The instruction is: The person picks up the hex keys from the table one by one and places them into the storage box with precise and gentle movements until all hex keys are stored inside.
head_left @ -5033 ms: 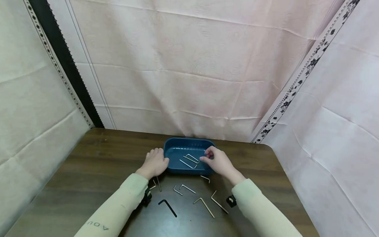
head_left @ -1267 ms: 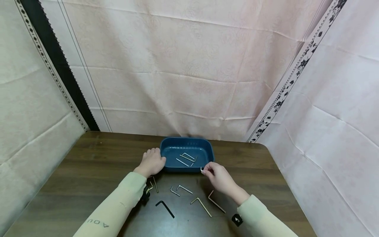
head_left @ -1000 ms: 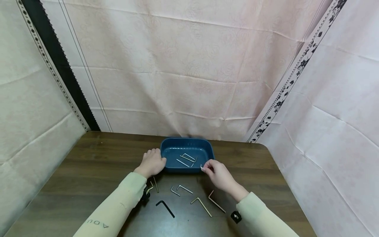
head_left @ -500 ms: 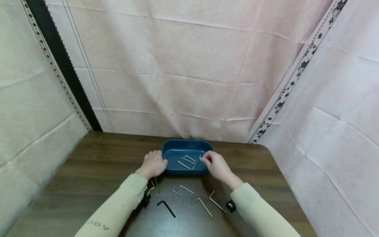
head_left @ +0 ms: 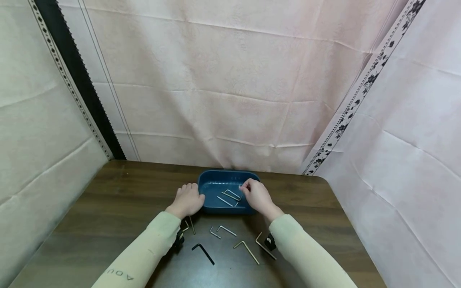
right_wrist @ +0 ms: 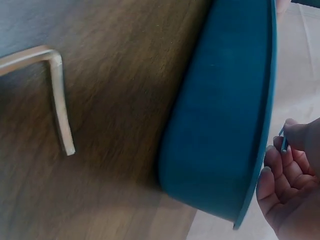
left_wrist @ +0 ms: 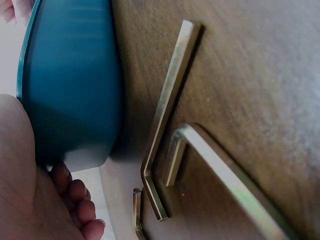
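In the head view, my left hand (head_left: 188,199) holds the left end of a blue tray (head_left: 216,186). The left wrist view shows its fingers (left_wrist: 77,197) curled at the tray's end. My right hand (head_left: 256,195) is above the right part of the tray, past its front rim. Between thumb and fingertips it pinches a small hex key (right_wrist: 284,145), mostly hidden by the fingers. Several L-shaped hex keys (head_left: 225,201) lie on the tray floor, left of the right hand.
On the wooden table (head_left: 144,200) before the tray lie several more hex keys: a black one (head_left: 203,254), a gold one (head_left: 247,253), a larger one (head_left: 265,247) near the right wrist, and small silver ones (head_left: 227,231). Pale cloth (head_left: 234,100) hangs behind.
The small hex key that lay before the tray's right front is now in my right hand. That hand has risen over the rim and moved inward and left. My left hand stays at the tray.
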